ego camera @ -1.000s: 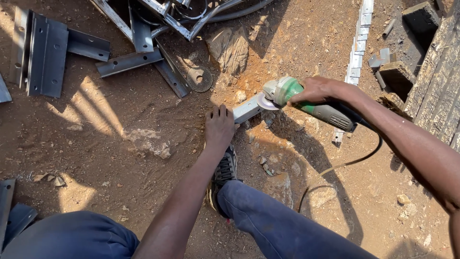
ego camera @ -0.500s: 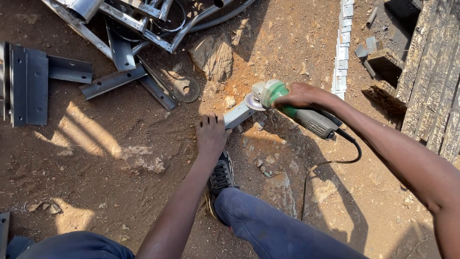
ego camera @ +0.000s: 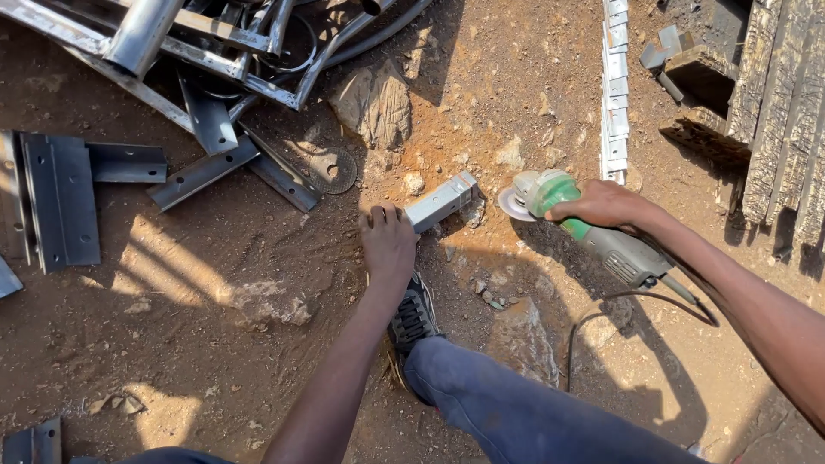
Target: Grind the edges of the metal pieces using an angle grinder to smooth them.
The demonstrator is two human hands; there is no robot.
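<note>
Your left hand is at frame centre, palm down, pressing on the near end of a short square metal tube that lies on the dirt; fingers spread over it, not wrapped around. The tube runs up and to the right from that hand, far end free and open.

Your right hand, right of centre, is clamped around the green body of an angle grinder. Its disc sits just beside the tube's free end; I can't tell whether they touch. The grinder's black cord loops down across the ground.

Your shoe is planted just below the left hand.

Upper left: pile of steel angle offcuts and frame pieces, plus a worn cutting disc lying flat. Upper right: charred timber and a white perforated strip.
</note>
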